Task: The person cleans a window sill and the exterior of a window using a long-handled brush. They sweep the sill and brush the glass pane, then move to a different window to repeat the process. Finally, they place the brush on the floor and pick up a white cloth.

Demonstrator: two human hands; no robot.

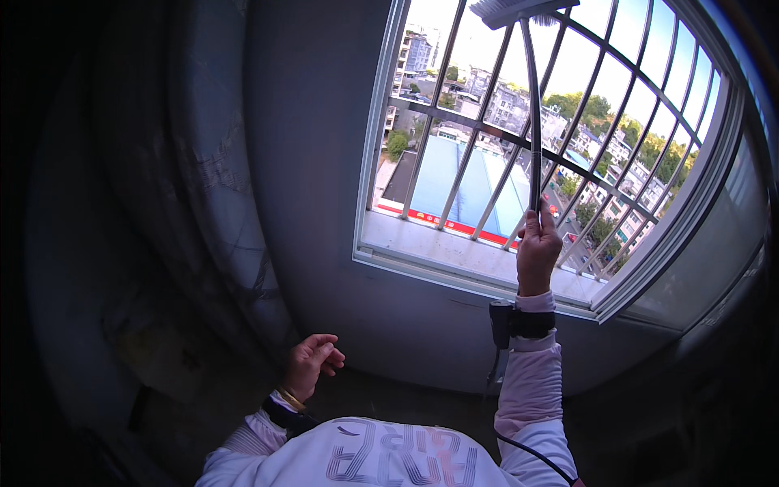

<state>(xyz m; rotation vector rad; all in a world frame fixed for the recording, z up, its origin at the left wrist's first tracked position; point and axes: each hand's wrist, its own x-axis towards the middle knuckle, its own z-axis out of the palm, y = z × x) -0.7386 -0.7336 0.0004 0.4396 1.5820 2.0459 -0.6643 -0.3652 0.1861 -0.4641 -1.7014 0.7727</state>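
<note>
My right hand [539, 252] is raised at the window and closed around the lower part of a long dark pole [535, 122]. A brush head [514, 11] with pale bristles tops the pole, near the upper edge of the picture, in front of the window bars. Low and left of the window, my left hand [313, 363] hangs in front of my body with its fingers loosely curled, holding nothing. Both wrists carry black straps, and a gold-coloured bangle sits on the left one.
Metal security bars [517, 140] cross the window opening. Below them runs a white sill [450, 246] with a sliding frame track. A frosted glass pane [688, 262] stands at the right. Plain wall [316, 182] lies left of the window, with a dim curtain-like surface [213, 158] beyond.
</note>
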